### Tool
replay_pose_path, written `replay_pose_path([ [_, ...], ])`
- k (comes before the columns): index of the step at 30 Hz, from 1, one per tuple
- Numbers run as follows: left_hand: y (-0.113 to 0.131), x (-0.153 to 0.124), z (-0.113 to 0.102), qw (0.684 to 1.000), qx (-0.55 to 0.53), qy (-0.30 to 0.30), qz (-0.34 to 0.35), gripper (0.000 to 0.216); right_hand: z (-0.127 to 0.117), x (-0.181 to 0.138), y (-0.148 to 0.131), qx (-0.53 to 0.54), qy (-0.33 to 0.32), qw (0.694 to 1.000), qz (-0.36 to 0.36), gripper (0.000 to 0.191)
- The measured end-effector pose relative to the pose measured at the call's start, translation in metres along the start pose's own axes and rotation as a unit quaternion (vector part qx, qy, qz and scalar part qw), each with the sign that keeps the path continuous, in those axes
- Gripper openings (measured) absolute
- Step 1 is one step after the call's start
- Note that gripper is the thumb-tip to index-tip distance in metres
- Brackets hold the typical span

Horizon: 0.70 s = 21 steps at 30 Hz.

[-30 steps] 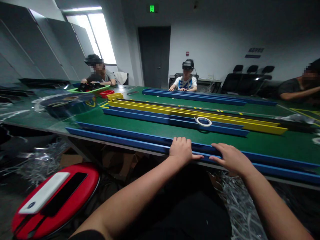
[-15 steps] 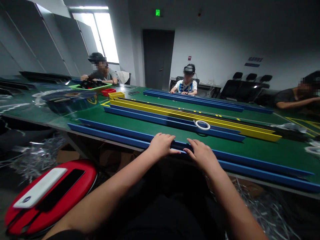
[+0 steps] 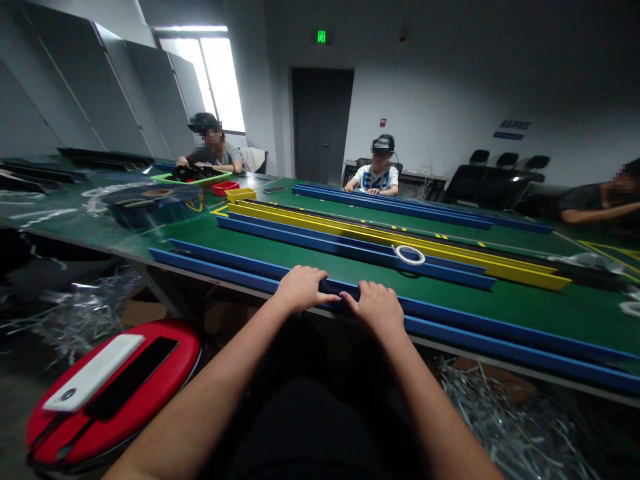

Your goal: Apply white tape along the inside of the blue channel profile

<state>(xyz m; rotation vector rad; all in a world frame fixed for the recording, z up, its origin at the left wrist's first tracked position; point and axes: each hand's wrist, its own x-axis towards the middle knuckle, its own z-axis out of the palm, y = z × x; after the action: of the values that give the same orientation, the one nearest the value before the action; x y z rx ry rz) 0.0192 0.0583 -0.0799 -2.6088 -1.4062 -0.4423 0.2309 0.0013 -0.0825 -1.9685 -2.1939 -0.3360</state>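
Both hands were on the near blue channel (image 3: 452, 335), which lay along the close edge of the green table (image 3: 525, 303). Left hand (image 3: 301, 288) and right hand (image 3: 379, 307) had fingers draped over it, thumbs stuck out toward each other. Couldn't tell if they were really squeezing, tbh. The hands hid the middle stretch, and its right end ran out of frame.

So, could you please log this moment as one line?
left hand: on near blue rail | right hand: same rail, thumbs close together | white roll: on farther blue rail
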Motion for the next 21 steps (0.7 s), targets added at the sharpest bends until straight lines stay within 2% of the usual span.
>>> replay_pose_path([
  [13,-0.0003,-0.0019,0.0038,0.999,0.012,0.03,0.003,0.076,0.0024,-0.0003,0.0003,-0.005,0.015,1.0,0.0,0.073],
  [21,-0.0002,-0.0016,0.0032,1.0,0.017,0.025,0.002,0.075,-0.0003,0.0001,-0.002,-0.01,0.014,1.0,0.007,0.068],
])
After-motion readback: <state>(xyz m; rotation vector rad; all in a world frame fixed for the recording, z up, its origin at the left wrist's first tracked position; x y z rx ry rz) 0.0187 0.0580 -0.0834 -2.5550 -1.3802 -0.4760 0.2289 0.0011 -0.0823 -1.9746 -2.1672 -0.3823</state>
